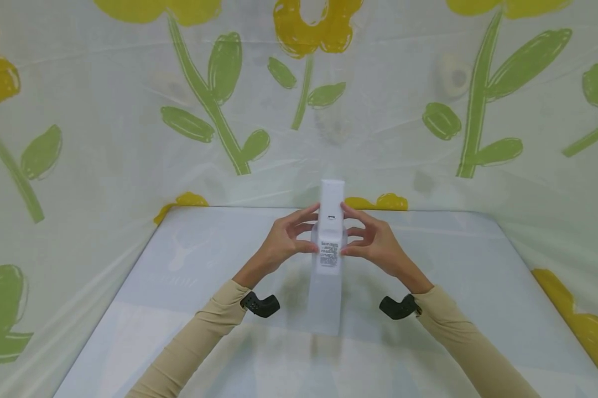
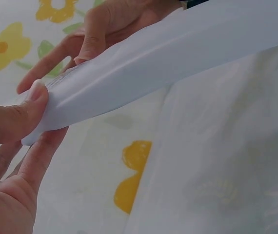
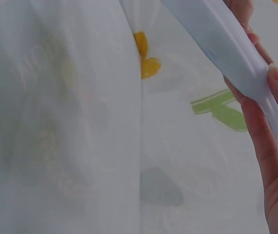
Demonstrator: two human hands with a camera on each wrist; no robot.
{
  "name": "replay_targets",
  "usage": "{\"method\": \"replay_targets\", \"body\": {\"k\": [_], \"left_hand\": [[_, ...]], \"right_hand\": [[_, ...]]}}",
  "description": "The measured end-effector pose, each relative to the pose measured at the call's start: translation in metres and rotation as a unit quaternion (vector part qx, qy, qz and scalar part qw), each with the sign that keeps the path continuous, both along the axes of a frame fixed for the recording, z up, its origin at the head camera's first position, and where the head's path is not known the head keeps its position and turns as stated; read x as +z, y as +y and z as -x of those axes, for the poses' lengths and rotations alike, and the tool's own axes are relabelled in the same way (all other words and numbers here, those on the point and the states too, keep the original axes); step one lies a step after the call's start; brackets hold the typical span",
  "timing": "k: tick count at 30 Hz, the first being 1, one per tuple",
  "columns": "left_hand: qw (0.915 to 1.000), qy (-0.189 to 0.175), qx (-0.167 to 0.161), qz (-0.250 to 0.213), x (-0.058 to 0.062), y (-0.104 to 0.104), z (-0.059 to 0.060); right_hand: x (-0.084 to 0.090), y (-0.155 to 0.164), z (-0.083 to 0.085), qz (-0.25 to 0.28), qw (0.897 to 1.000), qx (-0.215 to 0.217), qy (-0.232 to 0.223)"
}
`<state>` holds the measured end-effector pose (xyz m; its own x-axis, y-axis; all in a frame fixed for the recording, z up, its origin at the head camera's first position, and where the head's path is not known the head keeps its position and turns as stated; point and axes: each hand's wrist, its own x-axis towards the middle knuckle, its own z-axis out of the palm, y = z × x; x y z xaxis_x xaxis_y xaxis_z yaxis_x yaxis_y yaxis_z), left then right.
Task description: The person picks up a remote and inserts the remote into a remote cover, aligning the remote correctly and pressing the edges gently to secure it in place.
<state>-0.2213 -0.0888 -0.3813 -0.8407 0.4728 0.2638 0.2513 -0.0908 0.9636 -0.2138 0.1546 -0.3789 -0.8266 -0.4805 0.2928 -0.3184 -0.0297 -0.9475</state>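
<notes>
Upright between the two hands, above the table, is a slim white device (image 1: 332, 190) whose exact kind I cannot tell. Its near side carries a small port (image 1: 331, 218) and a printed label (image 1: 329, 254); a long flat section reaches down below the label. My left hand (image 1: 286, 235) pinches its left edge between thumb and fingers. On the opposite edge, my right hand (image 1: 375, 240) pinches it the same way. Both wrist views show the device's smooth side (image 2: 129, 73) with thumb and fingers on it. The device's far face is hidden in the head view.
The pale table (image 1: 204, 298) extends on both sides below the hands. Behind it hangs a white cloth (image 1: 378, 121) with yellow flowers and green leaves. A black wrist mount (image 1: 261, 305) sits at the left cuff and another black mount (image 1: 398, 307) at the right.
</notes>
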Motion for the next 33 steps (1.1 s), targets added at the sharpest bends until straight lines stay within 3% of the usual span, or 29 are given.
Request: {"method": "replay_targets", "body": {"k": [33], "left_hand": [[0.9997, 0.006, 0.017, 0.014, 0.0018, 0.0056, 0.0001]], "right_hand": [[-0.0005, 0.0049, -0.0004, -0.019, 0.999, -0.026, 0.015]]}}
